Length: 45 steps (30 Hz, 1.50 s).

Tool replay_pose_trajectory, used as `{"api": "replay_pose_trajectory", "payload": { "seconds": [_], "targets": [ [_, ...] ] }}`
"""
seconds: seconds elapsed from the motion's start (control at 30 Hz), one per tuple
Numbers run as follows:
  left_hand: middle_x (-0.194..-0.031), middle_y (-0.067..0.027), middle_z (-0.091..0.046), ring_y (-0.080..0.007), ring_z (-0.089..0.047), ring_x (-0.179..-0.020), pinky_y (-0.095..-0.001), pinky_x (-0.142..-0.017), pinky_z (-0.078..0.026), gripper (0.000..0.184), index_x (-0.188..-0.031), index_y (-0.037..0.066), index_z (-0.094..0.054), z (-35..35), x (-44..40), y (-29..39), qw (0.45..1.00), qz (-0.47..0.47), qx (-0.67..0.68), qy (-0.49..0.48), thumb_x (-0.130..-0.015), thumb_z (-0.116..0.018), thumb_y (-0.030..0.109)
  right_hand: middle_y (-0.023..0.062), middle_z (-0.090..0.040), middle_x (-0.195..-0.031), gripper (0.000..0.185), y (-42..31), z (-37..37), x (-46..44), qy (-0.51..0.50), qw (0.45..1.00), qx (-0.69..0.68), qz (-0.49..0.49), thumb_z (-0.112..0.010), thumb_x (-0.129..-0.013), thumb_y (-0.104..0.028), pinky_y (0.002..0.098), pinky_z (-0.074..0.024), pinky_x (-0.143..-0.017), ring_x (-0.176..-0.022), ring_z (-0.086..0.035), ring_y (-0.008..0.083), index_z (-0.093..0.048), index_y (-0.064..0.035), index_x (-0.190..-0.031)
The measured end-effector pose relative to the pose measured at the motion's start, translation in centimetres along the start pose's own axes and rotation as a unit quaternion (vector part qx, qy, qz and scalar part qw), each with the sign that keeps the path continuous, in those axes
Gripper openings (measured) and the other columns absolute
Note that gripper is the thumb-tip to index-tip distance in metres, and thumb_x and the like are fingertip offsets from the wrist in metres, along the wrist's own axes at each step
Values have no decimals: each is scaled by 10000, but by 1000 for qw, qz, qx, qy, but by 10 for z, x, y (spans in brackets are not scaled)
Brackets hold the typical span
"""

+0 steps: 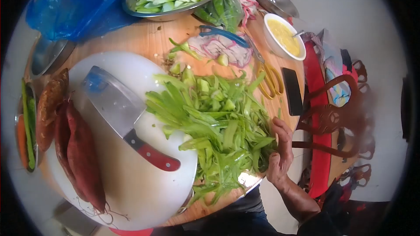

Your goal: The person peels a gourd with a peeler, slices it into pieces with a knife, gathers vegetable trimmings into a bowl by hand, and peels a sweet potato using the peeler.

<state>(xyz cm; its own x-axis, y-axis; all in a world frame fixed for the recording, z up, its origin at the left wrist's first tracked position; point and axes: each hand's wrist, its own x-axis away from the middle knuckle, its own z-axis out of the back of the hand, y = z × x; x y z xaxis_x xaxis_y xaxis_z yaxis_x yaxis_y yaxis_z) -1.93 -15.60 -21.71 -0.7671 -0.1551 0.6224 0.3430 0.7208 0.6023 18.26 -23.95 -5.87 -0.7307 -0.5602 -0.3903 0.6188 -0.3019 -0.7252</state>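
My right hand (pixel 282 153) is at the right edge of a large pile of green peels (pixel 223 122), its thumb and fingers apart and curved against the peels. My left hand is out of view. Left of the pile, a cleaver (pixel 116 100) with a red and black handle lies on a round white cutting board (pixel 127 183). Reddish sweet potatoes (pixel 81 157) rest on the board's left side. A peeler with a blue handle (pixel 225 35) lies on a pink-edged cloth (pixel 210 48) behind the peels.
A metal bowl of cut pale green pieces (pixel 129 6) and a blue plastic bag (pixel 65 13) are at the back. Yellow-handled scissors (pixel 271 81), a black phone (pixel 292 91) and a white bowl of yellow liquid (pixel 284 37) line the right side. Chairs (pixel 328 118) stand beyond.
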Motion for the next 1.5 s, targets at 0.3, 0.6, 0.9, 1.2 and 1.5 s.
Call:
{"api": "replay_pose_trajectory", "payload": {
  "seconds": [0.3,0.6,0.9,1.2,1.5],
  "targets": [
    [-1408,-104,-646,-293,-738,-1085,-473,-795,-658,454,-1518,109,-498,94,-25,5,988,-28,72,136,-1106,-606,266,263,-388,-1652,1013,-2,17,-84,-236,967,64,72,-914,-778,-453,525,-326,-1271,-1558,-353,434,-470,-5,-1570],
    [-1419,-101,-639,-290,-735,-1094,-474,-794,-660,464,-1526,112,-491,106,-7,-40,968,-98,153,172,-1106,-607,271,283,-455,-1589,952,-3,-15,-76,-250,959,121,57,-849,-849,-551,505,-359,-1243,-1500,-414,460,-519,24,-1533],
    [-1139,-93,-694,-271,-717,-979,-466,-643,-633,384,-1392,76,-583,53,48,-45,925,-61,32,373,-1035,-662,194,327,-427,-1598,1087,-4,12,-43,-156,983,99,24,-860,-831,-567,518,-323,-1262,-1507,-395,487,-387,38,-1600],
    [-1023,-119,-700,-238,-697,-899,-393,-696,-570,330,-1176,-21,-665,41,95,-32,919,-106,86,369,-847,-689,-37,435,-320,-1582,1260,-49,-34,-5,-162,970,178,19,-930,-712,-578,579,-232,-1282,-1512,-340,529,-308,-34,-1664],
    [-1037,-120,-720,-261,-722,-891,-419,-730,-630,325,-1188,-50,-667,0,123,-23,943,-64,108,308,-865,-691,-28,195,-553,-1079,612,-51,-45,6,-24,991,126,47,-920,-686,-155,511,-462,-861,-1044,-569,412,-699,-28,-1242]
  ]
}}
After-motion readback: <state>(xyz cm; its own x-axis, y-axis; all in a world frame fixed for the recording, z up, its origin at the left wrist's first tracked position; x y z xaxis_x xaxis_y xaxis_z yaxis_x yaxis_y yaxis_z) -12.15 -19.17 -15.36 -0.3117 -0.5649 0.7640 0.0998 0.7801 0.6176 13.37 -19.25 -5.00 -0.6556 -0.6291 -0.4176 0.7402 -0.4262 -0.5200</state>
